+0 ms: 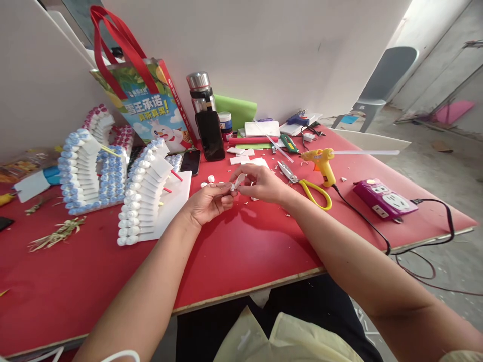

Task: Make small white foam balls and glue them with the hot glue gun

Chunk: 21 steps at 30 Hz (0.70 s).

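My left hand (209, 202) and my right hand (260, 182) meet over the red table (234, 251), and both pinch a small white foam piece (238, 182) between their fingertips. The left hand rests on the table; its thumb and fingers are closed on the piece's left end. Over the right end curl the right hand's fingers. Just left of the hands stands a white model of stacked foam rolls (145, 193) on a white board.
A yellow glue gun (322, 162) and yellow-handled scissors (309, 187) lie right of the hands, then a purple power strip (384, 198) with black cable. A blue-white foam model (90, 171), a gift bag (151, 108), a flask (202, 93) and a phone (210, 134) stand behind.
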### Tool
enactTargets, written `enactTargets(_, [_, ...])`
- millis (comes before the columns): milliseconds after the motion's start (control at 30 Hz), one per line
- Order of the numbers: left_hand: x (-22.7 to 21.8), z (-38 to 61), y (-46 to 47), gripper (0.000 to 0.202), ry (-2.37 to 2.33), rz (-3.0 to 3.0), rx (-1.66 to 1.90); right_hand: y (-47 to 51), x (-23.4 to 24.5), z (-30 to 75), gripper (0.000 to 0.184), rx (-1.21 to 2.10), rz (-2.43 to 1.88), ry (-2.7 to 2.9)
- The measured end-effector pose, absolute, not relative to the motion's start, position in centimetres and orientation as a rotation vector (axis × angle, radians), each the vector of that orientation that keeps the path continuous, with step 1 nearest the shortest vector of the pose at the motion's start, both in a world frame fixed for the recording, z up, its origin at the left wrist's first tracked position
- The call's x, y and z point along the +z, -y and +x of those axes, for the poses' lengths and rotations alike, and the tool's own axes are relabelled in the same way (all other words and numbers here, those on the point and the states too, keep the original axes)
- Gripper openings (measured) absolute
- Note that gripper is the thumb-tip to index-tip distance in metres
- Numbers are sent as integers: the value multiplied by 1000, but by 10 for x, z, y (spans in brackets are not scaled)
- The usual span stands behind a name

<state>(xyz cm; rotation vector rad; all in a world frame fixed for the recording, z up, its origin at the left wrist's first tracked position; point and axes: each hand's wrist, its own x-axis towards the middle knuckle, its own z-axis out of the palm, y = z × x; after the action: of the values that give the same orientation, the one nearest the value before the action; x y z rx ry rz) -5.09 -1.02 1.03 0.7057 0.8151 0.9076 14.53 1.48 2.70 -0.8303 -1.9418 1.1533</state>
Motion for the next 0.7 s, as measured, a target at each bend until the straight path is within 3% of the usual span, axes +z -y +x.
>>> enactTargets(167, [13,-52,11,10,-874,740,862,-18,24,149,7,1111,-864,1999])
enactTargets(433, [14,-50,13,16,-1001,867,865,-17,33,154,10,1143,-908,2075])
enactTargets(600, [13,-49,12,18,-1033,884,891,-18,29,151,17,954,-961,2153])
enactTargets(700, [13,-50,12,18,-1031,901,884,-18,26,149,12,939,-955,2147])
